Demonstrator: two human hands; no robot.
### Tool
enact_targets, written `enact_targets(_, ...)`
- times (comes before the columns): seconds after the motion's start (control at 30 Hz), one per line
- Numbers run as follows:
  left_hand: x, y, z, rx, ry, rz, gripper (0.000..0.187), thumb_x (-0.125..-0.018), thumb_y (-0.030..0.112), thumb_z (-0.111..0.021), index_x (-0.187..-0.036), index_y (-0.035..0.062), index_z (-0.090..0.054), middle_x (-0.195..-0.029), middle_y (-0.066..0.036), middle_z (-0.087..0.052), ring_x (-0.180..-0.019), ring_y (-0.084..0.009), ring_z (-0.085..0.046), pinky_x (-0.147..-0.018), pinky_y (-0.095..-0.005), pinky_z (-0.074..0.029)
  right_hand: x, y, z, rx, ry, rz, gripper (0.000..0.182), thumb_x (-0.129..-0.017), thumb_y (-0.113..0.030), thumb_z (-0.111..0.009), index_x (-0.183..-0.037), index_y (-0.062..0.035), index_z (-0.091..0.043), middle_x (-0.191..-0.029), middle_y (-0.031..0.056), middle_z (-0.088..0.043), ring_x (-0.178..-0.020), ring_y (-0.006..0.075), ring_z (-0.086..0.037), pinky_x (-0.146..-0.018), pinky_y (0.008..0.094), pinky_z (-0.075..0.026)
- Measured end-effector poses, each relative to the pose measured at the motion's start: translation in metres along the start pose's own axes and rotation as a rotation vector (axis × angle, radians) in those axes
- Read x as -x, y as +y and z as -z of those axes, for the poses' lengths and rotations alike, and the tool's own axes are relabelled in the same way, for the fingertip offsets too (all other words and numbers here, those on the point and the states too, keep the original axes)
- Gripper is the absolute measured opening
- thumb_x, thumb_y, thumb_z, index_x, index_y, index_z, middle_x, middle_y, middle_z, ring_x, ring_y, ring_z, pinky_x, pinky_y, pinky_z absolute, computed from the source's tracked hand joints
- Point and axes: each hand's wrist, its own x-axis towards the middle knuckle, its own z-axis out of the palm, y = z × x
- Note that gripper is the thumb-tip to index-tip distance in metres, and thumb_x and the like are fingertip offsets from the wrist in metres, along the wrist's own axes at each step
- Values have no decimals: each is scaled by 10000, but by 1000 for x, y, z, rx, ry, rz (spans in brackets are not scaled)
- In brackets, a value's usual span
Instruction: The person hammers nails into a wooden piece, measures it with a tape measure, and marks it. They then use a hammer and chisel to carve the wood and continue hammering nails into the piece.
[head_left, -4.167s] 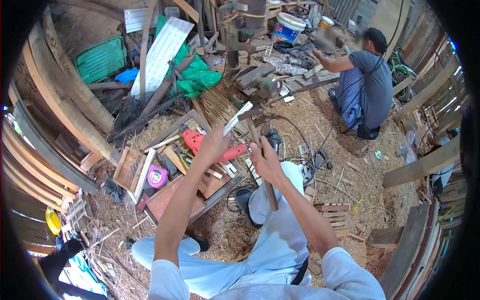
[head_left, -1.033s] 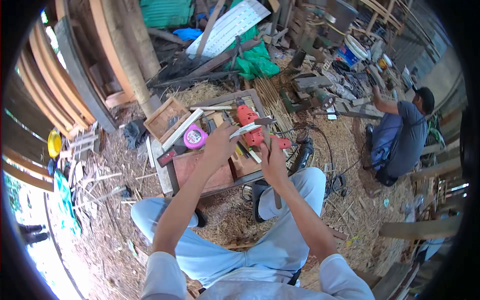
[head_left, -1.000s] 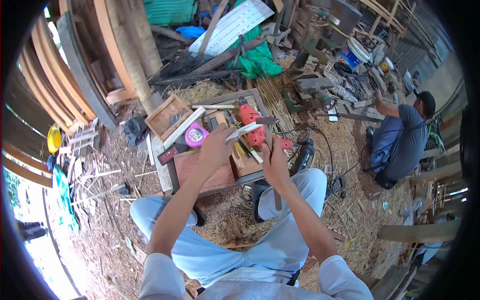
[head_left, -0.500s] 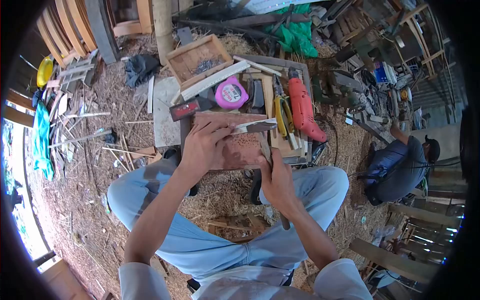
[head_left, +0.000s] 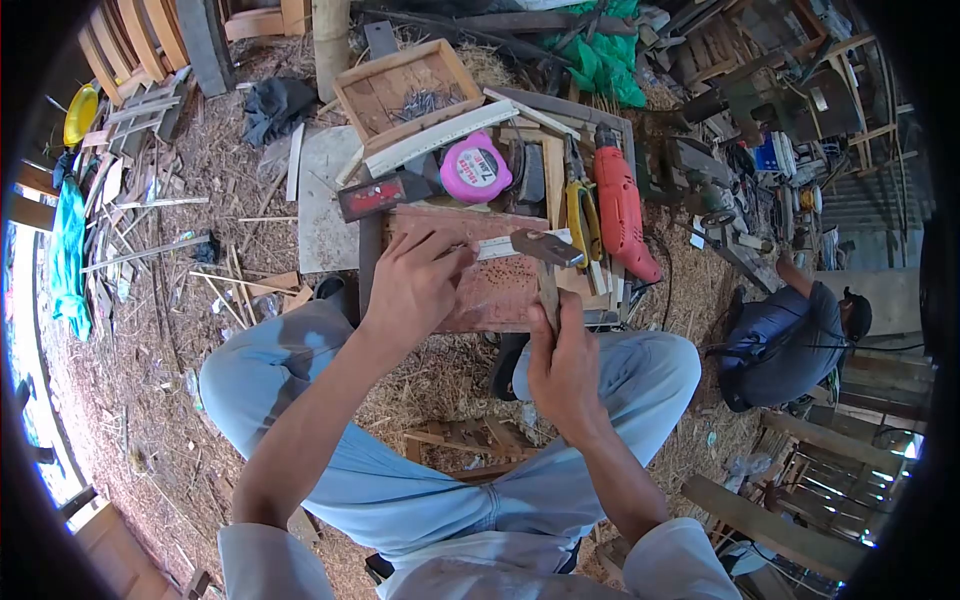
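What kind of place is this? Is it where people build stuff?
Most likely a rough woodworking shed. A red power drill, a pink tape measure and a wooden tray of nails lie on a low work board, with straw and wood scraps on the ground. The right hand holds a hammer.

A rough woodworking shed is shown: a straw-strewn dirt floor (head_left: 150, 330), stacked timber planks (head_left: 770, 510), a shallow wooden tray of nails (head_left: 405, 95), and a red electric drill (head_left: 620, 210) lying just beyond the fingers (head_left: 440, 250).
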Motion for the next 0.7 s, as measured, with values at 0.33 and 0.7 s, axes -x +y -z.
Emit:
enact_targets(0.33, -3, -1, 1, -8, -14, -10, 147, -703, 28, -689, -844, 51, -654, -972, -41, -642, -896, -261, -598, -793, -374, -497, 2, 19, -12, 87, -58, -26, 218, -957, -87, -524, -1116, 6, -409, -697, 287, -581, -676, 507, -581, -527, 532, -415)
enact_targets(0.7, -3, -3, -1, 21, 1, 19, 193, -701, 49, -714, -880, 46, -644, -973, -53, -657, -893, -268, -606, -786, -359, -503, -1, 12, -13, 9, -23, -24, 201, -980, -93, -497, -1130, 2, -401, -699, 280, -584, -643, 489, -589, -508, 491, -425)
